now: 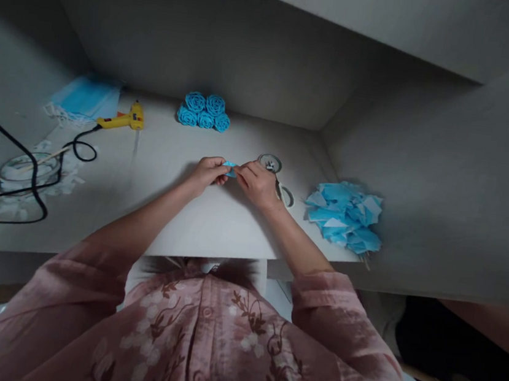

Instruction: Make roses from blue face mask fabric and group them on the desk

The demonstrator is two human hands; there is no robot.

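Above the middle of the white tabletop, my left hand [211,173] pinches a small piece of blue mask fabric [229,169]. From the other side the fingertips of my right hand [255,181] close on the same piece. My fingers cover most of it, so its exact shape is hidden. Just beyond my right hand lie a round tin or lid [270,163] with small bits in it and a pair of scissors with pale handles [287,197], partly covered by that hand.
Several rolled blue fabric roses [205,111] are stacked at the back. Flat blue face masks [84,98] and a yellow glue gun [124,119] with a looping black cord [34,188] lie left, near a round container [29,170] among scraps. Crumpled blue fabric pieces [346,215] are heaped right. Panels enclose the table.
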